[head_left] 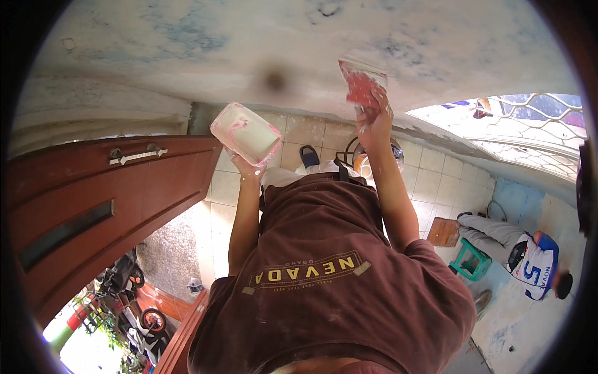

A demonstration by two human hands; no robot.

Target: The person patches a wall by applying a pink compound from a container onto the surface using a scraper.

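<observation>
1. Right hand grasps red scraper by its near end; wide edge beyond fingers, toward wall, running roughly left-right. Wall contact: cannot tell.
2. Left hand grasps tray at near side, left of scraper; long axis slants toward lower right.
3. Tray: pale paste inside, pink smears around rim.

At upper centre: one left hand plus one right hand, two hands in all; one rectangular plastic tub; one red putty scraper. Just below, one dark slide sandal in view. At left: one brown panelled door, one door handle. At lower left: at least two motorcycles, exact number unclear. At right: one window grille, one green plastic stool, one co-worker.
</observation>
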